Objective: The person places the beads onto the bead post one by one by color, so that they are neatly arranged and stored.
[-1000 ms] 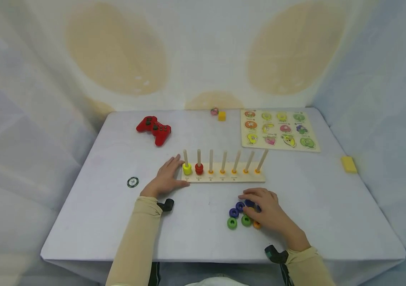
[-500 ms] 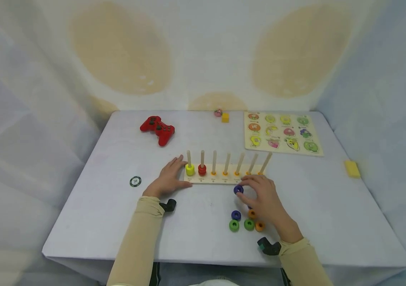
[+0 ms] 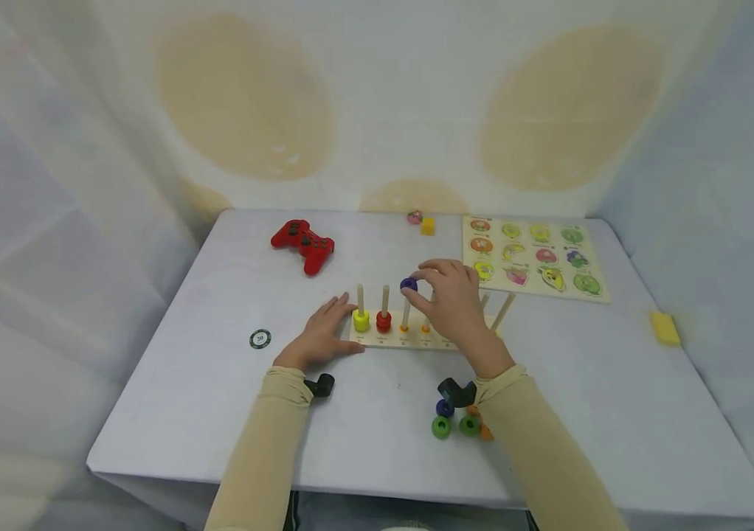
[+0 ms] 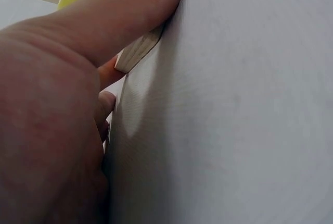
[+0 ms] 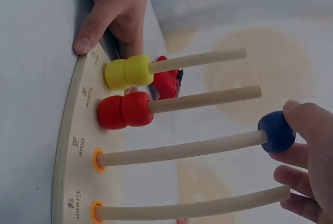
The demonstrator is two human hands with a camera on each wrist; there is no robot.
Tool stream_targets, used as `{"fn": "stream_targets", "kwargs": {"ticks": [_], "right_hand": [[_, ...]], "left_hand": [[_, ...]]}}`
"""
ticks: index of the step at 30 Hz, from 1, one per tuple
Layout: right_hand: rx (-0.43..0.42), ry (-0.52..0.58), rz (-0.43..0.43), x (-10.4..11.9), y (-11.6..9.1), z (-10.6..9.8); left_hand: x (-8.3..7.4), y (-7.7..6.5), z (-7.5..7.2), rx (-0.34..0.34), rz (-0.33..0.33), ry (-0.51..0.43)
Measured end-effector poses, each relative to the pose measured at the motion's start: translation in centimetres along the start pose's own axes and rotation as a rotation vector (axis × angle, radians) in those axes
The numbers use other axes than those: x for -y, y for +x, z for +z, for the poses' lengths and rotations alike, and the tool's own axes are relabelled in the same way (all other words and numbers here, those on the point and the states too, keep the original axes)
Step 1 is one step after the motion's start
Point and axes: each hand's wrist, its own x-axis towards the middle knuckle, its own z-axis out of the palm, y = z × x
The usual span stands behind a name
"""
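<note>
A blue bead (image 5: 277, 131) sits at the tip of the third peg, over the label "Blue"; my right hand (image 3: 451, 299) pinches it between thumb and fingers. The wooden peg board (image 3: 377, 341) carries a row of upright pegs. Yellow beads (image 5: 127, 72) are stacked on its first peg and red beads (image 5: 125, 110) on the second. My left hand (image 3: 320, 335) holds the board's left end, thumb (image 4: 119, 18) along the front edge and fingers at the far side. The fourth peg (image 5: 208, 206) bears no bead.
Loose blue, green (image 3: 440, 428) and orange beads lie near the front, partly under my right forearm. A red game controller (image 3: 302, 245), a poker chip (image 3: 260, 338), a fruit puzzle board (image 3: 536, 258), small yellow blocks (image 3: 665, 329) and a pink piece (image 3: 414, 217) lie around the table.
My right hand has taken a blue bead from the loose group and carried it up and left to the third peg's tip. My left hand stays at the board's end.
</note>
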Motion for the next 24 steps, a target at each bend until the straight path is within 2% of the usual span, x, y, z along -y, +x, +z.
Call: {"fn": "stream_targets", "kwargs": {"ticks": [4, 9, 13, 15, 17, 19, 24], "right_hand": [[-0.039, 0.061, 0.021, -0.7, -0.7, -0.5], [-0.17, 0.189, -0.007, -2.1, -1.6, -2.1], [-0.261, 0.235, -0.021, -3.2, -2.4, -3.2], [-0.267, 0.24, -0.021, -3.9, -3.3, -3.2], [-0.215, 0.241, -0.018, -4.5, -4.7, -2.8], [-0.102, 0.226, -0.029, -5.1, -6.4, -2.2], [0.34, 0.203, -0.024, -6.8, -10.7, -0.4]], "left_hand": [[0.0, 0.2, 0.2, 0.003, 0.011, 0.019], [0.3, 0.4, 0.1, -0.006, 0.024, 0.028], [0.2, 0.5, -0.6, -0.009, 0.024, 0.03], [0.2, 0.6, -0.7, -0.01, 0.021, 0.028], [0.2, 0.6, -0.7, -0.009, 0.016, 0.024], [0.1, 0.6, -0.5, -0.004, 0.01, 0.009], [0.1, 0.5, 0.0, 0.005, 0.003, -0.006]]}}
